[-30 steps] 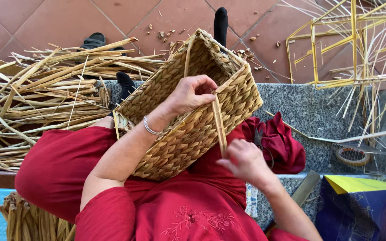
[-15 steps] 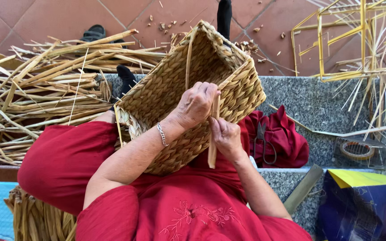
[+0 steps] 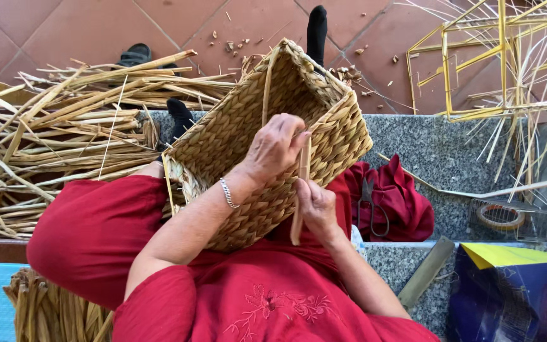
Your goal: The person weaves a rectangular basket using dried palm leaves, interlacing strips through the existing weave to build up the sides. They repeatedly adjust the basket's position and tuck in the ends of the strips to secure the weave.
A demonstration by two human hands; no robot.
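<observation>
The basket [image 3: 248, 145] lies tipped on my lap. My left hand [image 3: 276, 147] rests on its side, fingers curled around a flat straw strip [image 3: 300, 190]. My right hand [image 3: 316, 206] pinches the same strip lower down. Scissors [image 3: 368, 204] lie on a red cloth [image 3: 400, 196] nearby.

One woven basket [image 3: 254, 145] sits centre frame, worked by two hands, left hand [image 3: 275, 147] and right hand [image 3: 314, 204], with one loose reed strip [image 3: 300, 196]. One pair of scissors [image 3: 368, 206], one tape roll [image 3: 500, 216] and one yellow frame [image 3: 476, 57] occupy the right.
</observation>
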